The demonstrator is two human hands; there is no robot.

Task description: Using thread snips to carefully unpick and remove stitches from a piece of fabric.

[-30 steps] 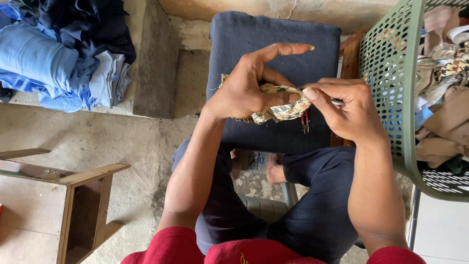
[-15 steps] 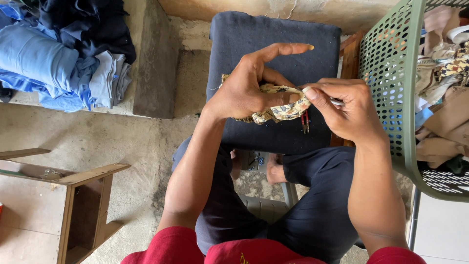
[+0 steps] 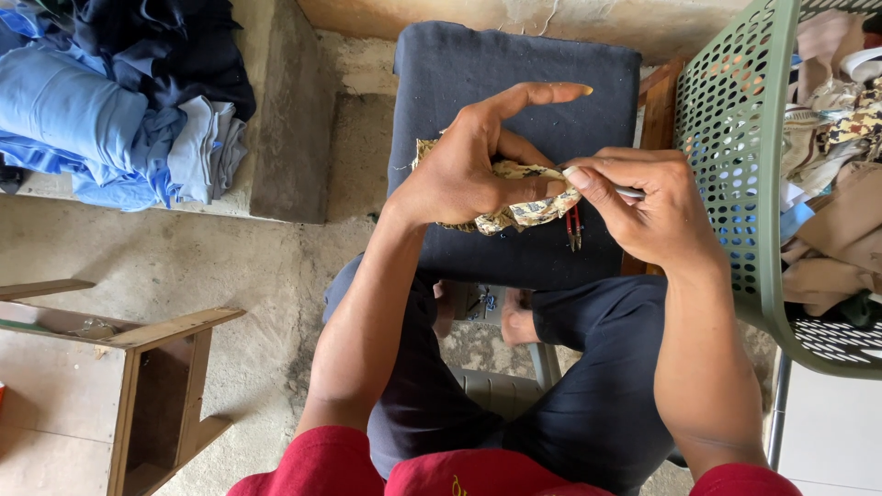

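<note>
My left hand (image 3: 469, 165) grips a small patterned cloth piece (image 3: 528, 209), cream and brown, with the index finger stretched out above it. My right hand (image 3: 648, 207) pinches the cloth's right end and holds a thin metal tool (image 3: 630, 193) with red tips (image 3: 574, 225) that hang below the cloth. Both hands hover over a dark blue folded cloth (image 3: 514, 83) that lies on a stool in front of my knees.
A green perforated plastic basket (image 3: 735, 156) full of beige and patterned cloth pieces stands at the right. A pile of blue and dark garments (image 3: 110, 110) lies at the upper left on a concrete step. A wooden frame (image 3: 138, 386) stands at the lower left.
</note>
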